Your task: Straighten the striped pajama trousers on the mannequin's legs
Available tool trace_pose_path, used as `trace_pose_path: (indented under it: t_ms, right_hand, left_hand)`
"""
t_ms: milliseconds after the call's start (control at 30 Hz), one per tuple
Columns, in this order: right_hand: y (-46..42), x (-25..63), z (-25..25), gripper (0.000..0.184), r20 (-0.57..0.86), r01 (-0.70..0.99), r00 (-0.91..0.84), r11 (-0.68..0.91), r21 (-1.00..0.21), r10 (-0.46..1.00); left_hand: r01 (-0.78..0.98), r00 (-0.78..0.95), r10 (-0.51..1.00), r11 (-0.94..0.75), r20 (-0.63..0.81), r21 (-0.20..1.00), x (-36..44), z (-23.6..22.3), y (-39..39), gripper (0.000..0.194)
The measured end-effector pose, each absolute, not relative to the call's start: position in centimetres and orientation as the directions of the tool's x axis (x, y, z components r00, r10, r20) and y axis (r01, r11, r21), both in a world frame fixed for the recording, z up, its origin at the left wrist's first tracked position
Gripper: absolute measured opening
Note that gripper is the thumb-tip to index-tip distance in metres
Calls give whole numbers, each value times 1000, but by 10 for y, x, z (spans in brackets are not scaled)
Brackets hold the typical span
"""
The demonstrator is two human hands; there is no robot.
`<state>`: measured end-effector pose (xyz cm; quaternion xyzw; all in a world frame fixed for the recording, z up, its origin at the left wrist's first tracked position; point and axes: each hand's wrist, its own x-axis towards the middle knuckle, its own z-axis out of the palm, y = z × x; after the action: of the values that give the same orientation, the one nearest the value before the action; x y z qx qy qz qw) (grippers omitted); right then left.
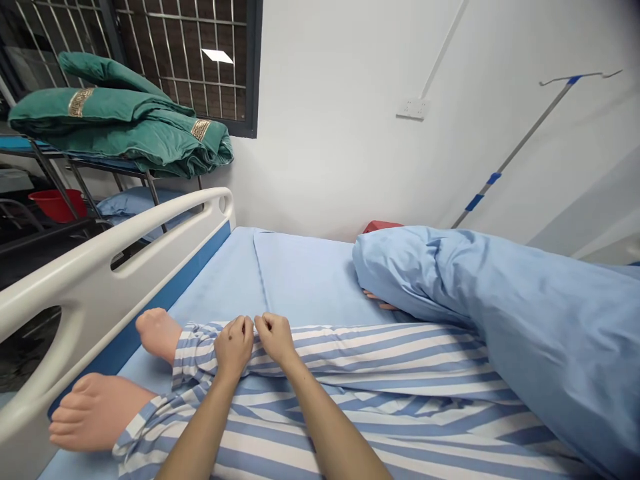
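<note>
A figure with smooth, manikin-like feet (100, 413) lies on the bed in blue-and-white striped trousers (390, 357). My left hand (235, 343) is closed at the far trouser leg, a short way up from the ankle. Right beside it, my right hand (274, 337) is also closed on the same leg, knuckles almost touching the left. Both seem to grip the striped cloth along its far edge; the fingertips are hidden. A light blue quilt (530, 320) covers the upper legs and body, and a few fingers (381, 301) stick out beneath it.
A white bed end board (120, 230) stands past the feet. Beyond the hands spreads the light blue sheet (305, 267). Green folded quilts (125, 127) lie on a rack by the barred window. A drip pole (525, 140) leans at the right, near a red object (383, 226).
</note>
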<state>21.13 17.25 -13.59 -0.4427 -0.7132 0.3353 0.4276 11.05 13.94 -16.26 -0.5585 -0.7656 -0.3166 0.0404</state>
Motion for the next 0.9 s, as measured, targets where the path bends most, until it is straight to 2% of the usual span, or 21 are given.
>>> trace_pose_path:
  t_ms: [133,267,367,467,533,567,633,767,900]
  right_hand:
    - [176,214,-146,38,299,282,-224,356,-891,928]
    - [177,214,-144,39,300,266,-223,354,-897,927]
    - [179,214,-143,39,286,207,-201,326,-923,937]
    - [183,215,-142,39,254,93,-190,275,-957,948]
    - [185,216,-141,37,232,33,-190,242,-970,954]
    - [185,217,-140,37,221,13,-187,227,-974,957]
    - [185,217,-139,37,202,-18,-164,202,-979,966]
    - [182,216,-141,37,184,-34,-105,181,-983,977]
    - [180,213,-145,36,201,6,-104,203,-979,974]
  left_hand:
    - [889,-368,825,178,429,421,113,-163,138,31]
    - [852,-396,848,196,353,486,116,-154,139,28]
    - [742,-440,848,157,296,652,123,-138,145,31]
    - [486,-551,792,49,262,873,136,-123,155,34]
    - [340,-604,763,-14,230,940,147,-121,160,33]
    - [322,-615,757,-17,223,946,151,-123,161,33]
    - [404,-616,752,46,235,914,158,-133,160,32]
    - [636,-528,803,161,274,755,160,-153,156,29]
    - [696,-497,824,192,271,692,157,-156,154,29]
